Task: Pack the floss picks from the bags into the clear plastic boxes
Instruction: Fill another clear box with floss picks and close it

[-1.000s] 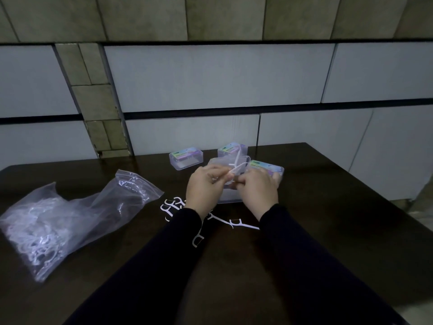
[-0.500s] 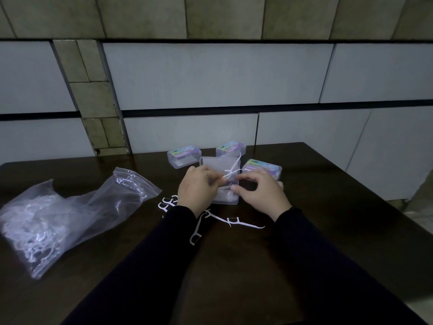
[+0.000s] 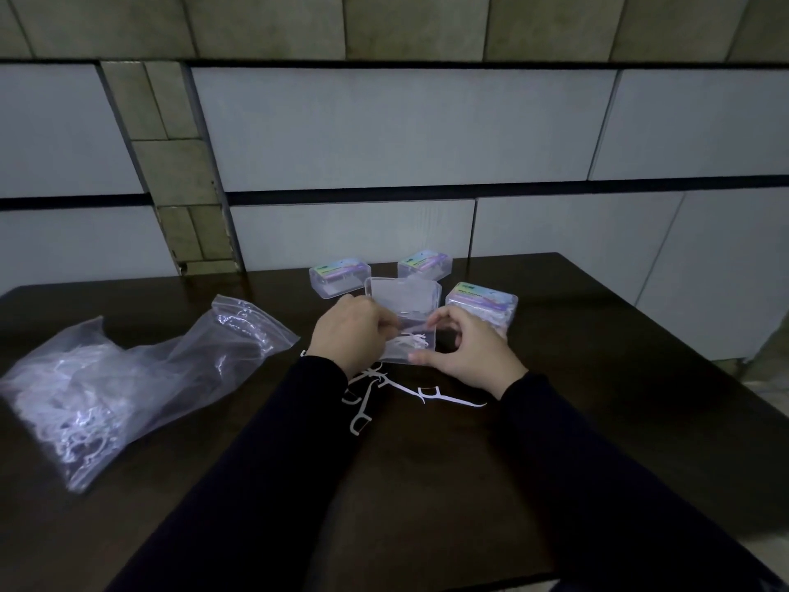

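An open clear plastic box (image 3: 403,301) stands on the dark table with its lid tipped up at the back. White floss picks (image 3: 410,340) lie inside it. My left hand (image 3: 348,333) pinches the picks at the box's left side. My right hand (image 3: 471,351) cups the box's right front corner, thumb and fingers spread around it. Several loose floss picks (image 3: 431,393) lie on the table just in front of the box, between my wrists. A clear bag (image 3: 124,378) with many more picks lies at the left, its mouth toward the box.
Three closed clear boxes with coloured labels stand behind the open one: one back left (image 3: 339,276), one at the back (image 3: 425,265), one at the right (image 3: 481,305). The table (image 3: 597,378) ends against a panelled wall; its right edge slants away.
Both hands came down from holding picks above the box. The picks now lie inside the box, the left hand still on them, and the right hand has spread around the box's corner.
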`<state>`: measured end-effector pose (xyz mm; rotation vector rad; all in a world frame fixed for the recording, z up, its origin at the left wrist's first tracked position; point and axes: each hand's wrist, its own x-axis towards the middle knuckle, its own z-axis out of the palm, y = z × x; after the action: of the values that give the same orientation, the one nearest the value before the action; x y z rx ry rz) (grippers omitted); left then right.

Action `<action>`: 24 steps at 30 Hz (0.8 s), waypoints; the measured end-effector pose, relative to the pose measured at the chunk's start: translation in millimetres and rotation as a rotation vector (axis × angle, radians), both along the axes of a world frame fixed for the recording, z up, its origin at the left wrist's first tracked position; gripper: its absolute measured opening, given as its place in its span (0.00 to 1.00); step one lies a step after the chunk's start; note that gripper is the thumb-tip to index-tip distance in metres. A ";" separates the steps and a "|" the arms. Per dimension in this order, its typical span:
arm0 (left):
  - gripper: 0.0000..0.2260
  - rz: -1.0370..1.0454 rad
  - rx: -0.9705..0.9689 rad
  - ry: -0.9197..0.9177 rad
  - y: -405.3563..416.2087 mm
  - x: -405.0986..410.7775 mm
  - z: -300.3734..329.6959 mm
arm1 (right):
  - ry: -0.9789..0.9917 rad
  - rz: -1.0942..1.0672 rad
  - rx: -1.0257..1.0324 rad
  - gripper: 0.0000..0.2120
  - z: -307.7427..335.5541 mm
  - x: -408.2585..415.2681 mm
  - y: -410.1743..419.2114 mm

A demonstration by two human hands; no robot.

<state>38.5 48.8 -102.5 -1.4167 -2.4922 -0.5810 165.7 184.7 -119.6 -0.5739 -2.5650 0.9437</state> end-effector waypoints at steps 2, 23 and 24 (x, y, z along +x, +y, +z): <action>0.08 -0.010 0.039 0.022 2.0 4.5 1.0 | 0.005 -0.012 0.007 0.23 -1.3 -0.1 0.6; 0.14 -0.036 0.188 -0.108 -15.6 13.9 6.9 | -0.056 -0.036 0.228 0.30 3.2 5.8 -8.1; 0.13 -0.012 0.232 -0.073 -20.4 12.7 5.5 | -0.038 -0.055 0.283 0.29 3.5 6.5 -9.6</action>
<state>51.3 28.4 -97.0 -1.3455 -2.3778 -0.9069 172.2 175.1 -116.1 -0.5810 -2.6379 0.5417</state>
